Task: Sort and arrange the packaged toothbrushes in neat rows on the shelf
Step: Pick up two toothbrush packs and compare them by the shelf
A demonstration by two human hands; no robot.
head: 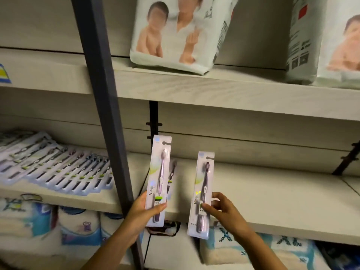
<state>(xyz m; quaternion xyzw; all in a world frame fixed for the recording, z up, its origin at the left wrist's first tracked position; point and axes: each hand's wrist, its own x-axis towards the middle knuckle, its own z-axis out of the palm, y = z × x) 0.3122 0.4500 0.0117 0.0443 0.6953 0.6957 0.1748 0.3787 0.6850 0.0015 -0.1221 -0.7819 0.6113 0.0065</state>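
Across the shelving bay: pale boards with a faint wood-grain finish, carried on a dark grey metal upright post (105,94) of square section.

Upper shelf (214,94): two large nappy packs (181,34), glossy white film with printed pictures, standing and leaning slightly.

Bottom level: soft packs (78,225), white with blue print, pillowy, packed side by side.

Middle shelf (272,201), left of the post: row of packaged toothbrushes (58,168), flat blister cards lying overlapped like roof tiles, heads toward the back wall (those farthest left are too blurred to make out).

Held items, both upright in front of the middle shelf's front edge, right of the post:
- Left-hand pack (158,178): long narrow white card, clear blister, green swoosh, hang slot at top; brush pale lilac with white bristles.
- Right-hand pack (202,191): same card; brush dark, with dark bristles, tilted a little to the right.

Left hand (144,213): grips the lower part of its card, thumb across the front, fingers behind.

Right hand (226,213): pinches its card low down, thumb on the face, fingers curled at the right edge.

Third pack (172,172): dark brush, on the middle shelf, mostly hidden behind the left-hand pack.
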